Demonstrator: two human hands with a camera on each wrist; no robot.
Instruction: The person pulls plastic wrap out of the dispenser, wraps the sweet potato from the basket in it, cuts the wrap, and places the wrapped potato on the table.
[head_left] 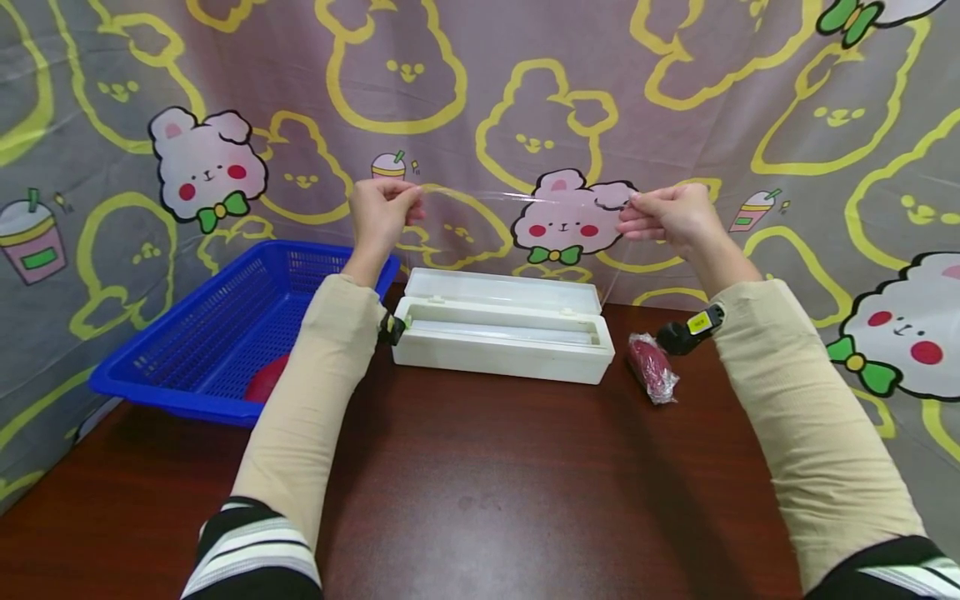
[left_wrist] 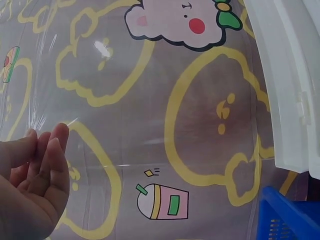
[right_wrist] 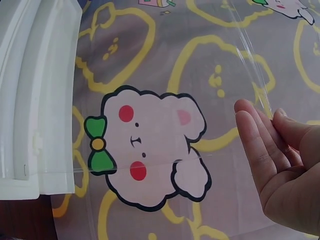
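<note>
A sheet of clear cling film (head_left: 517,197) is stretched between my two hands above the white dispenser box (head_left: 498,364). At its upper left corner my left hand (head_left: 381,215) pinches the edge between thumb and fingers. On the opposite corner my right hand (head_left: 678,218) does the same. Both wrist views show the film's bunched edge running up from the thumb of the left hand (left_wrist: 40,182) and of the right hand (right_wrist: 280,165). The box's lid (head_left: 498,290) is tipped back, and a pale roll (head_left: 502,331) lies inside. Glints show the film hanging down toward the box.
Right of the box lies a red object wrapped in film (head_left: 651,367); its kind is unclear. A blue plastic basket (head_left: 172,400) stands at the left, with a red thing (head_left: 266,379) partly hidden by my forearm. Behind the brown table (head_left: 480,492) hangs a patterned curtain (head_left: 480,50).
</note>
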